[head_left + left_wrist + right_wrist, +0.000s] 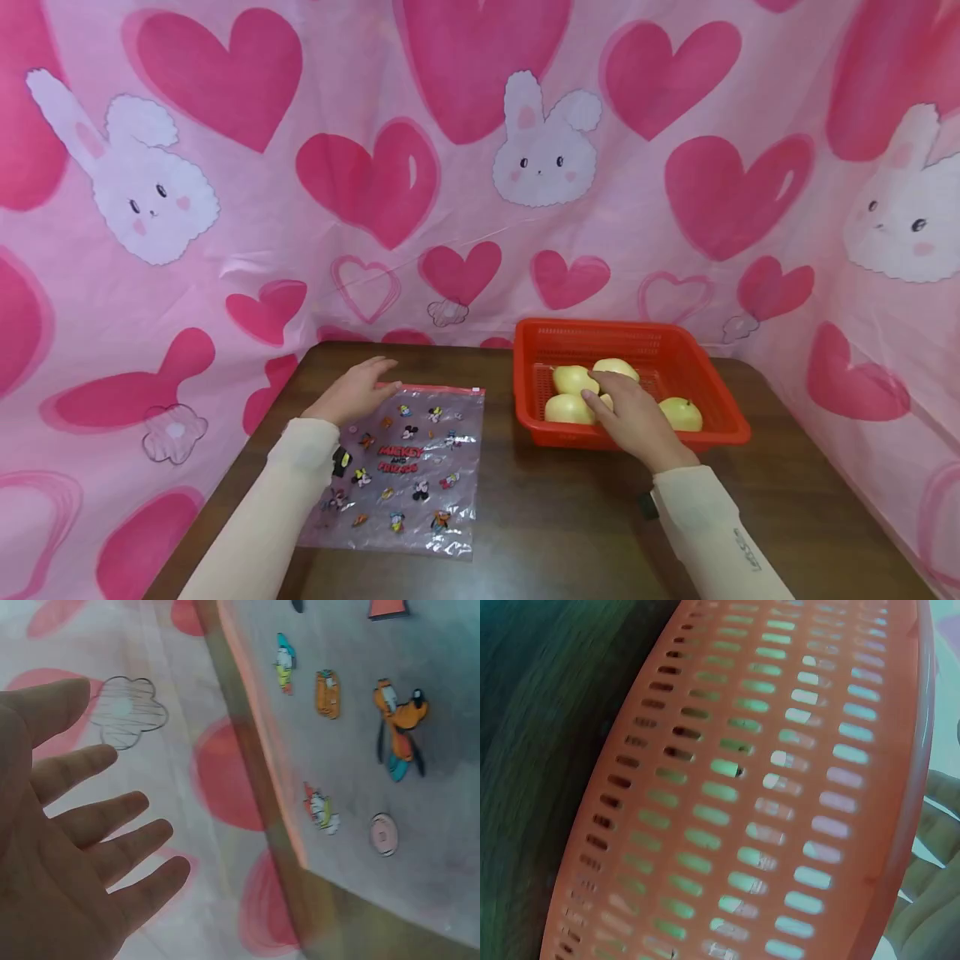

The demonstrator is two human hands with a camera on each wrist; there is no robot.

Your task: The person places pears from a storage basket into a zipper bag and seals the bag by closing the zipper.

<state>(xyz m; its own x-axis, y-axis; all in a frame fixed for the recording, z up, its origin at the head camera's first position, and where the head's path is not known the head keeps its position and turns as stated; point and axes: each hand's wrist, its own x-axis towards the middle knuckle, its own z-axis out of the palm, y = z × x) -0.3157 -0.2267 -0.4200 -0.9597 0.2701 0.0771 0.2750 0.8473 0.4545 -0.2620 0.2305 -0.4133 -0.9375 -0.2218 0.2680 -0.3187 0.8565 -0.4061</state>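
- Broadly, we find the scene enclosed by a pink fabric backdrop (337, 100), printed with hearts and rabbits, which rises behind and beside the table.
- Below it we note a dark wooden table (570, 517), bare in front between the left sleeve (255, 500) and the right sleeve (712, 517).
- On its far right we see a red perforated basket (600, 337); its raised walls, we judge, keep round contents from rolling away. In the right wrist view its slotted side screens most of the interior.
- To the left we locate a transparent zip bag (420, 467), lettered "Mickey and Friends", laid flat with its red-edged mouth towards the backdrop; we suppose it lies so thin because it is unfilled. The left sleeve hides part of its left side.
- At the bag's upper left corner we observe the left hand (356, 396), fingers spread, grasping nothing.
- Over the basket's near rim we observe the right hand (633, 417), fingers loosely extended, with no grip visible; whether it touches the fruits we cannot tell.
- Inside the basket we count at least four pale yellow fruits (681, 414), apples or pears, the left cluster partly covered by the right hand.
- Smallest, we mark the white slider (476, 390) at the bag's upper right corner.
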